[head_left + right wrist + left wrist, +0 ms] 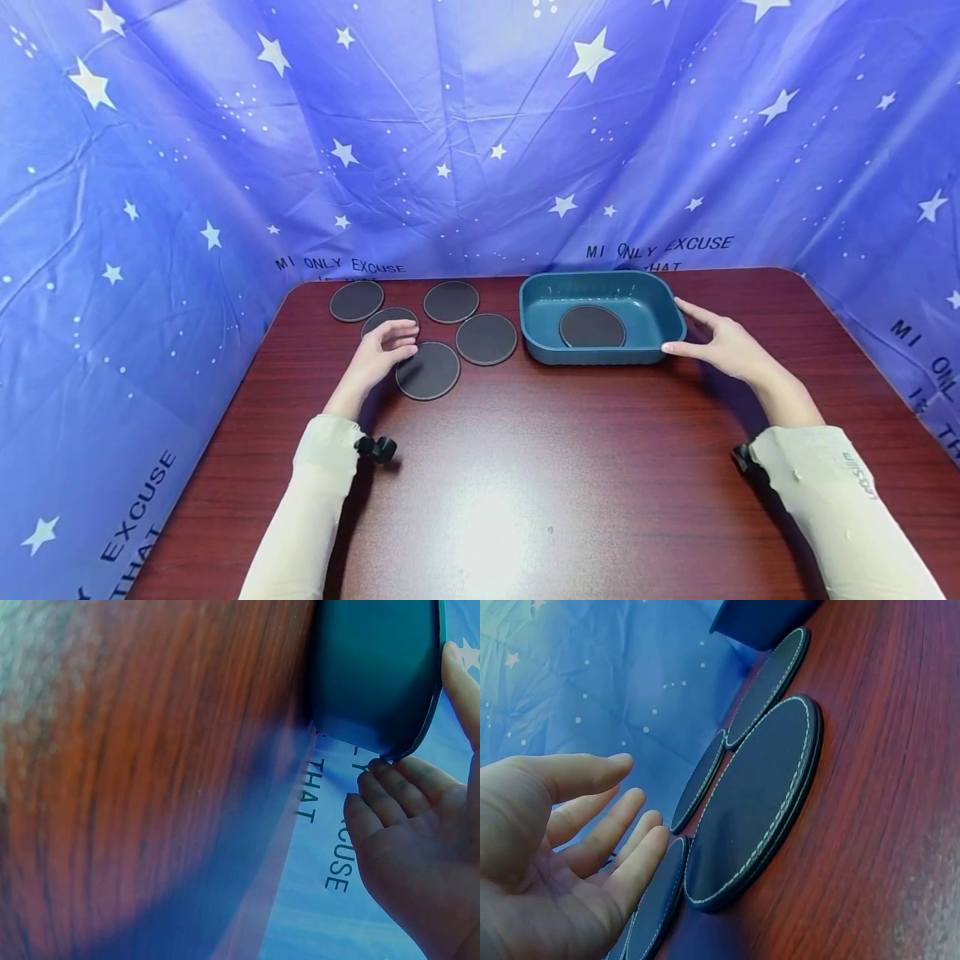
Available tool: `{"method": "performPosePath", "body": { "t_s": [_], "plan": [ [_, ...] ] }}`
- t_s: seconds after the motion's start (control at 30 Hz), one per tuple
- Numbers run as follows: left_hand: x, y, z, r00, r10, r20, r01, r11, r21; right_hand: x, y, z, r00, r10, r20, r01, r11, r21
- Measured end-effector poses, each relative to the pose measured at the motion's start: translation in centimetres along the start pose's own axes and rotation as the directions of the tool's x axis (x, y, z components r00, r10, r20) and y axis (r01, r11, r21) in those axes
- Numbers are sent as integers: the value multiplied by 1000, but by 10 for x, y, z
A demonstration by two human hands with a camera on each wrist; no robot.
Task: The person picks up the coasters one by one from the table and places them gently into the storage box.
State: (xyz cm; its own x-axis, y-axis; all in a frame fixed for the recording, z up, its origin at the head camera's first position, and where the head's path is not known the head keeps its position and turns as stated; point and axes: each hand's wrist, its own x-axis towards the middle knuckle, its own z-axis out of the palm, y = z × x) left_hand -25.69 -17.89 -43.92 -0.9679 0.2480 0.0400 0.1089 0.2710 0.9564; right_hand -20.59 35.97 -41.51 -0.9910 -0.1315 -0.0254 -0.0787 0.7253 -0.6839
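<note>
My left hand hovers over a group of round black coasters with light stitched edges, fingers loosely bent and nothing between them. The nearest coaster lies by its thumb; another coaster is partly hidden behind the fingers. In the left wrist view, the palm and fingers overlap the lower coasters. My right hand holds the right end of a teal rectangular bin, thumb at the front corner and fingers toward the back corner. One coaster lies inside the bin.
Three more coasters lie flat on the dark red wooden table: one back left, one back middle, one beside the bin. A blue star-print curtain hangs around the table's back and sides.
</note>
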Motion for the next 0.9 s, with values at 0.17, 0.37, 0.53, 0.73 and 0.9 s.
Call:
{"method": "performPosePath", "body": {
  "t_s": [0.17, 0.37, 0.53, 0.73, 0.9],
  "plan": [
    [-3, -1, -2, 1000, -21, -5, 21, 1000, 13, 0, -1, 0, 1000, 2, 5, -2, 1000, -1],
    [-6, -7, -4, 1000, -26, -7, 26, 1000, 8, -1, -1, 0, 1000, 7, 12, -7, 1000, 6],
    [-9, -12, -6, 999, -25, -21, 25, 999, 22, -1, -2, 0, 1000, 4, 8, -4, 1000, 6],
    [-13, -16, -6, 998, -51, -28, 52, 998, 46, -1, -2, 0, 1000, 10, 14, -10, 1000, 4],
    [-16, -19, -8, 998, -49, -28, 51, 997, 66, -1, -1, 0, 1000, 8, 10, -8, 1000, 4]
  ]
}}
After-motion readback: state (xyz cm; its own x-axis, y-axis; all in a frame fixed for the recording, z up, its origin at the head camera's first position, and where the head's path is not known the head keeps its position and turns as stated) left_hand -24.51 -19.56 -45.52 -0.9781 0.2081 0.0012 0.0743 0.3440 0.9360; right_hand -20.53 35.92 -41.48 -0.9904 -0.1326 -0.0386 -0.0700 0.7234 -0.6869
